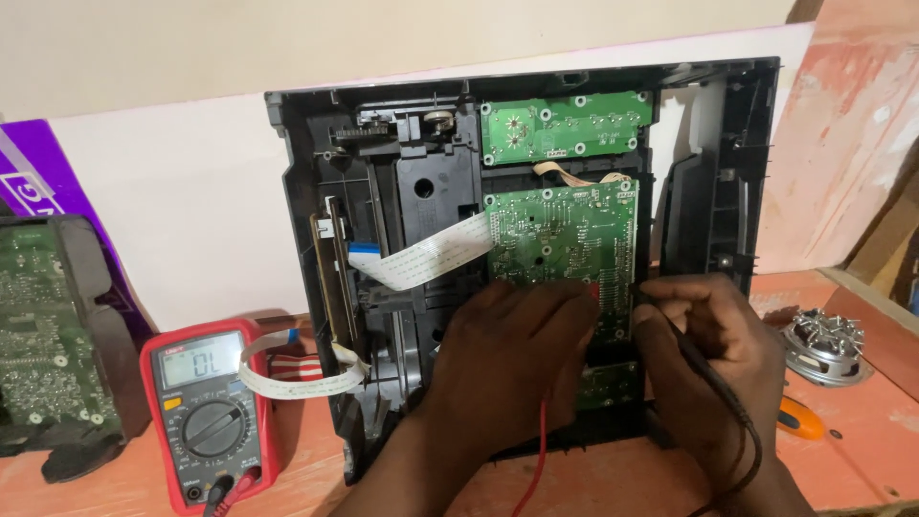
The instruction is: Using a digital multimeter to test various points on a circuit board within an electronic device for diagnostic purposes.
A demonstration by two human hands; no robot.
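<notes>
From my head camera I look down at a black plastic housing (402, 191) propped upright against the pale wall (191, 57). Inside it sit three green circuit boards: a narrow one across the top (565, 124), a large main board (560, 239) in the middle, and a small one (608, 383) low down, partly hidden behind my hands. A white flat ribbon cable (431, 257) runs from the left of the housing to the main board's edge, and a second ribbon cable (287, 383) curls out at the lower left.

My left hand (507, 345) rests over the lower part of the main board, fingers curled down onto it; a red lead (538, 460) trails from under it, but I cannot tell whether the fingers pinch a probe. My right hand (708, 354) is closed around a black test probe (661, 311), its tip at the right edge of the main board, its black lead looping back past my wrist.

Everything stands on a reddish wooden bench (862, 431). On it, at left, one red multimeter (206, 407) lies face up with its display lit. Further left is one more green board in a dark casing (48, 335). At right lie one small silvery speaker (823, 345) and an orange-handled tool (799, 418).
</notes>
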